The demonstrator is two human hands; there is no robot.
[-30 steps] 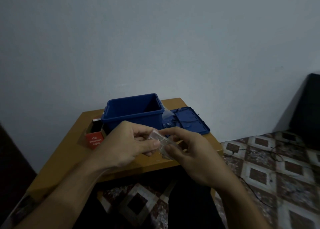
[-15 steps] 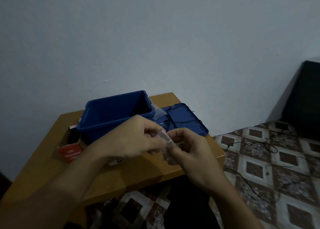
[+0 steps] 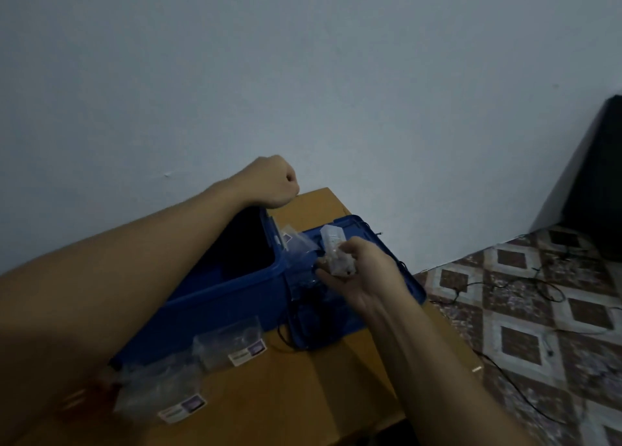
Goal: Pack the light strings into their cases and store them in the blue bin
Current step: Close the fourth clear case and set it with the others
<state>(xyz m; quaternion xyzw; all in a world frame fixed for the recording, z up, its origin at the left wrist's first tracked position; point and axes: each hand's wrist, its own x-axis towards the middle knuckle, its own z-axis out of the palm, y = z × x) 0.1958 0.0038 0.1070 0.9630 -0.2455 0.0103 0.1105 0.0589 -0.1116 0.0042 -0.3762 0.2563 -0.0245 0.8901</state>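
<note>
My right hand grips a small clear case with a pale light string bunched inside it, held above the blue lid. The lid lies flat on the wooden table, just right of the open blue bin. My left arm stretches across the bin. My left hand is curled into a fist over the bin's far right corner, near the wall, and nothing shows in it. Two clear cases with labels, one and another, lie in front of the bin.
A clear bag leans between bin and lid, and a thin black wire runs over the lid's near edge. A blurred red box sits at the lower left. Black cables trail over the tiled floor; a dark object stands right.
My left hand has let go of the clear case and reached far over the bin. My right hand now holds the case alone, above the lid. The view has swung closer to the table.
</note>
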